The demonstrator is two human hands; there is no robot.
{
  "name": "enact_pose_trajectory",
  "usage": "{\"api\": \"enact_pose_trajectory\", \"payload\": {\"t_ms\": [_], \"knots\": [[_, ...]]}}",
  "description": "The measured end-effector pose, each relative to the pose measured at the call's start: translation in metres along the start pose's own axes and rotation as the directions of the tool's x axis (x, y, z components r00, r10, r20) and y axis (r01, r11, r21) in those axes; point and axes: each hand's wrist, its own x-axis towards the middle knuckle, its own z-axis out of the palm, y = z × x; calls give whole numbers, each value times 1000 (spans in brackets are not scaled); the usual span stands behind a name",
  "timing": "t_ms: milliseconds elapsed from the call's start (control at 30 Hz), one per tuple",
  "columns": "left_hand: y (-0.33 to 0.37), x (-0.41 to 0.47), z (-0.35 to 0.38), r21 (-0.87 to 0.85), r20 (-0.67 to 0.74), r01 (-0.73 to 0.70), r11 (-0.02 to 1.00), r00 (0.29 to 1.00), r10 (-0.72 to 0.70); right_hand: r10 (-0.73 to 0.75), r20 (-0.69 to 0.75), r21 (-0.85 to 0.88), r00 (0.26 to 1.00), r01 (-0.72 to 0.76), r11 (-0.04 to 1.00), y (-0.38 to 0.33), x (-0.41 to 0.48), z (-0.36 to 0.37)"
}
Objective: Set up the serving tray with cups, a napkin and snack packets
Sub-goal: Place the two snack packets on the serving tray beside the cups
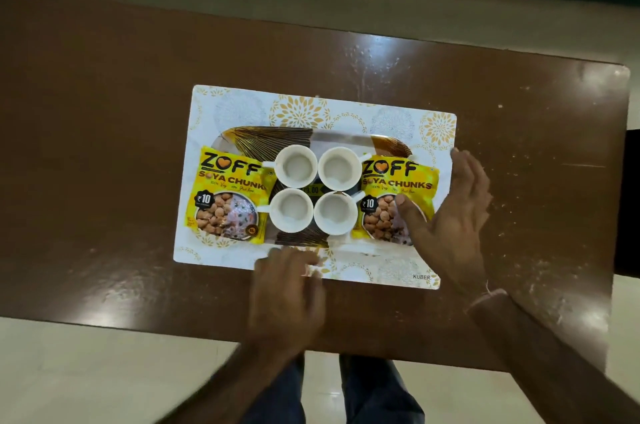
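While four white cups (315, 193) cluster mid-tray (277, 138), yellow packets flank them; right hand (450, 216) open, thumb steadying right packet (396, 204); left hand (289, 288) blurred, loosely open, empty, at placemat (346, 112) edge; napkin unseen.

four empty white cups (317, 193) clustered mid-tray (270, 136), a yellow soya packet (230, 195) at each end.

head view, steeply down over table (104, 112)

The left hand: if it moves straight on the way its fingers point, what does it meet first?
Probably the near rim of the serving tray, just beyond the blurred left hand, then the near-left cup. Height above the placemat is unclear.
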Motion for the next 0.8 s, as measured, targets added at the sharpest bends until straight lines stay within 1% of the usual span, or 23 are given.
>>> {"api": "enact_pose_trajectory", "payload": {"t_ms": [33,100,133,167,200,233,300,333,400,500,600,700,800], "knots": [[-19,5,-14,27,-55,28,999,998,-26,-90,14,-105,996,91,990,-1,-1,0],[-59,25,-44,121,-134,90,989,988,-74,-225,94,-267,970,242,933,-3,-2,3],[-77,36,-56,190,-149,105,976,986,-77,-264,145,-317,954,298,901,-3,-4,6],[-93,48,-66,273,-134,93,957,989,-58,-290,192,-354,938,342,871,-3,-6,11],[-106,60,-71,364,-75,47,930,997,-20,-303,232,-382,924,373,845,-2,-7,15],[-116,70,-74,446,22,-26,895,1000,19,-307,260,-411,916,392,823,-1,-9,20],[-129,82,-70,535,220,-175,826,973,63,-293,291,-468,911,403,787,3,-14,29],[-132,85,-67,549,283,-215,808,957,63,-283,296,-490,912,400,775,4,-16,33],[-135,86,-59,546,327,-211,810,945,26,-274,284,-527,919,389,756,7,-20,40],[-133,82,-48,544,308,-145,826,951,-36,-282,250,-563,926,376,736,9,-22,48],[-127,79,-40,537,269,-108,837,962,-48,-291,240,-578,926,377,724,9,-21,51],[-125,77,-38,519,268,-104,848,962,-46,-291,263,-576,920,391,717,8,-21,50],[-118,80,-43,526,306,-98,845,948,-81,-227,314,-569,922,375,732,2,-19,45]]}}
